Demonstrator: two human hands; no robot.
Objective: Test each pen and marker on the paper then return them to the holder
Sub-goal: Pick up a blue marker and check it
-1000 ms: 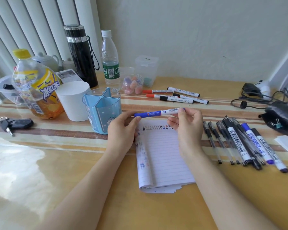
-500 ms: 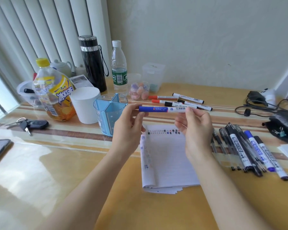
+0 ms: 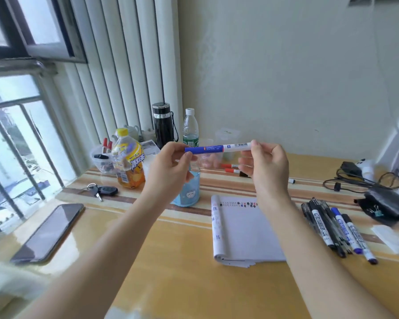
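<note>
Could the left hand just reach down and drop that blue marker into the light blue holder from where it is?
Probably yes. The left hand hovers almost directly above the holder, nothing between them. But the right hand also grips the blue marker, so it must let go first.

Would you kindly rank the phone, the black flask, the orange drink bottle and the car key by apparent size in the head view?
1. phone, though it lies nearest the camera
2. orange drink bottle and black flask, too alike to separate
3. car key
</note>
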